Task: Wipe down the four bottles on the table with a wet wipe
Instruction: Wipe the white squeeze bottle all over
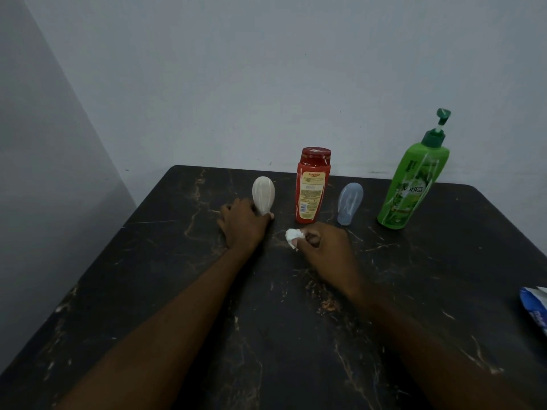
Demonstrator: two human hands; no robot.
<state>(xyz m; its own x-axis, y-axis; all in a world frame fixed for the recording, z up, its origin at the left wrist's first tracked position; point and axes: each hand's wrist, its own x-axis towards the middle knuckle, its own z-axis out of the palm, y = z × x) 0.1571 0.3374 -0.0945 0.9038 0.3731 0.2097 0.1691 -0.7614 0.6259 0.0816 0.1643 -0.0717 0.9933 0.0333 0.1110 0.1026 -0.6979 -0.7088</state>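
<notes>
Dark marbled table [296,335] pushed into a grey-walled corner, four bottles in a row near its far edge. Using the red bottle [312,186] as reference: white bottle [263,194] just to its left, small grey-blue bottle [350,202] just to its right, green pump bottle [414,184] further right, well apart from it.

My left hand [244,224] is wrapped around the base of the white bottle, fingers closed on it, bottle upright on the table. My right hand [324,247] sits just in front of the red bottle, fingertips pinched on the balled-up wet wipe [292,237]. Wipe touches no bottle right now.

Blue-and-white wipe pack [534,310] at the table's right edge, far from the red bottle.

Progress: can't tell from surfaces which bottles are done. My read: white bottle is the one in hand, with the others possibly still to go.
</notes>
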